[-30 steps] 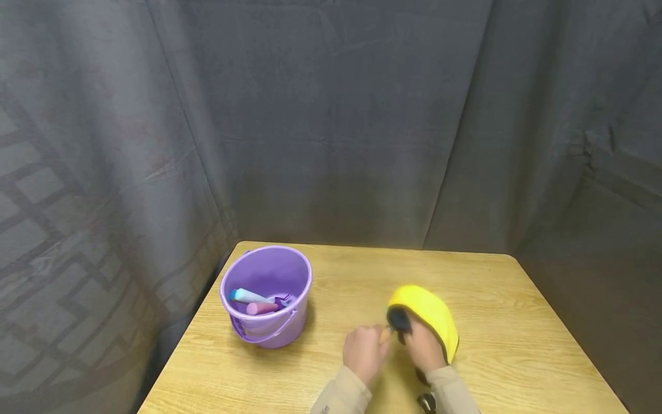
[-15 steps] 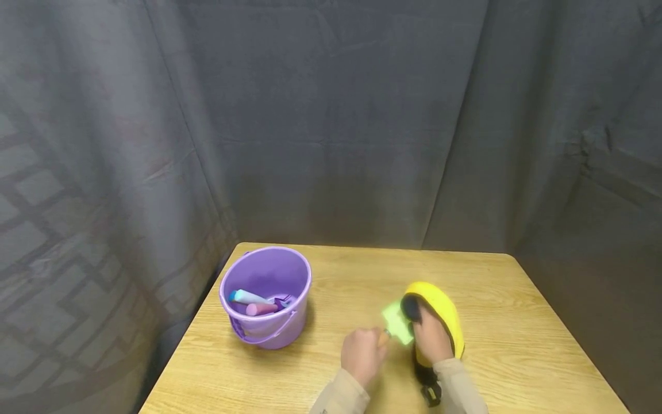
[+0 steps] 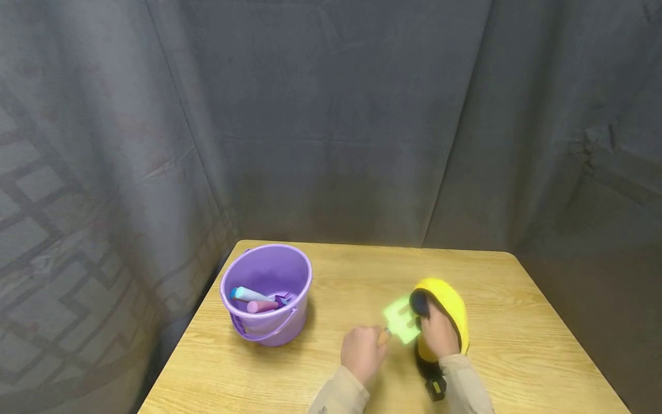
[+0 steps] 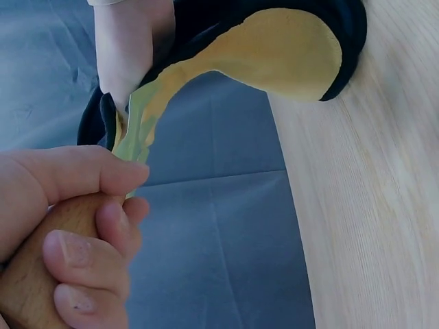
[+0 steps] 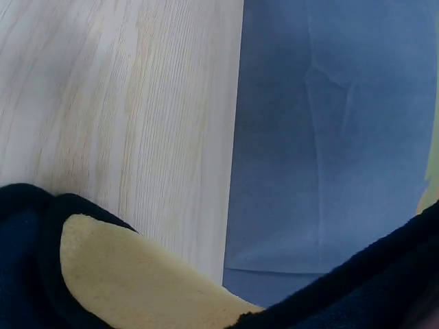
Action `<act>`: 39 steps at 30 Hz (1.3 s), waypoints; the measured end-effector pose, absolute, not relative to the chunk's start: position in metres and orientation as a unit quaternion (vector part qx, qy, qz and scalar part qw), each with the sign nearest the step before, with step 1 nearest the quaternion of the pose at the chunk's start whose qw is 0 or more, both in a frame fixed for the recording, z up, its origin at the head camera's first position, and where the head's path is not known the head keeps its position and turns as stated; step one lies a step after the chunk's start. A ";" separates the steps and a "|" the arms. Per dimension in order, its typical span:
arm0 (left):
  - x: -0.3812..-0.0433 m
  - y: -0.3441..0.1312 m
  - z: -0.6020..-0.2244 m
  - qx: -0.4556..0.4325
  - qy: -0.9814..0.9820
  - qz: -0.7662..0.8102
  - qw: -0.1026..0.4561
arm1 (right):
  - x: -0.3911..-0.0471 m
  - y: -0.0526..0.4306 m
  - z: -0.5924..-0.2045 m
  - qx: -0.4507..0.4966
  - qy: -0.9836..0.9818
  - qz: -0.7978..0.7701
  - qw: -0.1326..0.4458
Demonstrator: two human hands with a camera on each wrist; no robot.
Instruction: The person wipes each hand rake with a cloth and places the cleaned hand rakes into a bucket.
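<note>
My left hand (image 3: 361, 348) grips the wooden handle (image 4: 34, 295) of a small hand fork. Its light green slotted head (image 3: 400, 321) points away to the right, looking blurred in the head view. In the right hand (image 3: 441, 332) I hold a curved yellow padded band (image 3: 449, 299) with dark edging; fingers are partly hidden behind its edge. A black strap end with a buckle (image 3: 435, 388) hangs down towards me. The left wrist view shows the fork head (image 4: 137, 127) close beside the band (image 4: 274, 51); contact is hard to tell. The right wrist view shows only the band (image 5: 137, 274).
On the left of the wooden table (image 3: 491, 287) stands a purple bucket (image 3: 279, 270) with its handle down. Inside lie tools, one with a light blue grip (image 3: 253, 295) and one with a pink grip (image 3: 261, 306). Grey curtains (image 3: 336, 144) surround the table.
The right hand has moved right and slightly away with the yellow band, uncovering the green fork head that was hidden. My left hand has barely moved and keeps its grip on the handle.
</note>
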State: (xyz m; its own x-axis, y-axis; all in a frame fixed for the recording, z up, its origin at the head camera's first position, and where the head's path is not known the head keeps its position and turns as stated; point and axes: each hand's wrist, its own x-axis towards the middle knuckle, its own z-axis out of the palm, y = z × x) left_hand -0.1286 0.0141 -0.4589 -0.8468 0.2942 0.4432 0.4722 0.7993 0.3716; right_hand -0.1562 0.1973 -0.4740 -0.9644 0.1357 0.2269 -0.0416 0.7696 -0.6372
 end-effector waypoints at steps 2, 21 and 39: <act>-0.129 0.014 -0.459 -0.204 -0.931 -0.242 0.179 | -0.156 0.199 -0.474 -0.031 -0.932 0.338 0.128; -0.135 0.006 -0.463 -0.177 -0.937 -0.251 0.168 | -0.153 0.214 -0.474 -0.039 -0.907 0.358 0.218; -0.138 0.002 -0.465 -0.164 -0.932 -0.286 0.149 | -0.144 0.200 -0.461 -0.007 -0.824 0.415 0.385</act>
State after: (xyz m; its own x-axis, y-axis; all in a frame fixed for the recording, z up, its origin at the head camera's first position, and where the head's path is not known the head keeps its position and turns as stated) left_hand -0.1384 0.0019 -0.4654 -0.9021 0.2205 0.3709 0.3906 0.7825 0.4849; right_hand -0.1444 0.2000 -0.4606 -0.7040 0.3305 0.6286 -0.3087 0.6547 -0.6900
